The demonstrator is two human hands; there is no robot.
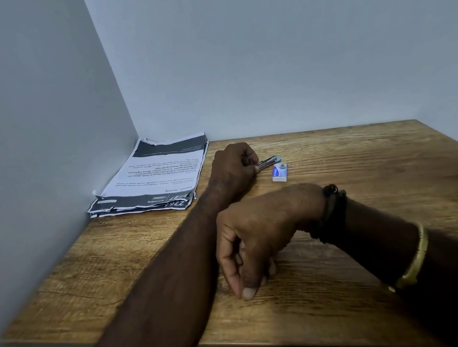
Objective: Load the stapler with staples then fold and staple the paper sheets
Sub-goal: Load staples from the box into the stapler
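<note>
In the head view, a wooden desk (365, 162) is set into a corner of pale walls. A stack of printed paper sheets (153, 177) is laid at the far left of the desk, against the left wall, with dark bands at its near and far ends and its edges ragged and uneven.

The left hand (232, 167) is stretched forward across the desk, just to the right of the sheets. Its fingers (248, 156) are curled shut around the stapler (267, 162), of which only the metal front end is seen poking out to the right — the rest is hidden inside the grip. A bluish tip is made out at the stapler's far end, though the view is too small for more to be told. Whether the stapler is raised off the desk cannot be told.

A small white and blue box of staples (279, 173) is lying flat on the desk just beside the stapler's end, apart from the hand.

The right hand (255, 233) is rested on the near middle of the desk, wrist bent, its fingers (247, 289) loosely curled and pointing down onto the wood — nothing is held in them. A dark band (334, 209) is worn at the right wrist and a gold bangle (414, 263) further up the forearm.
</note>
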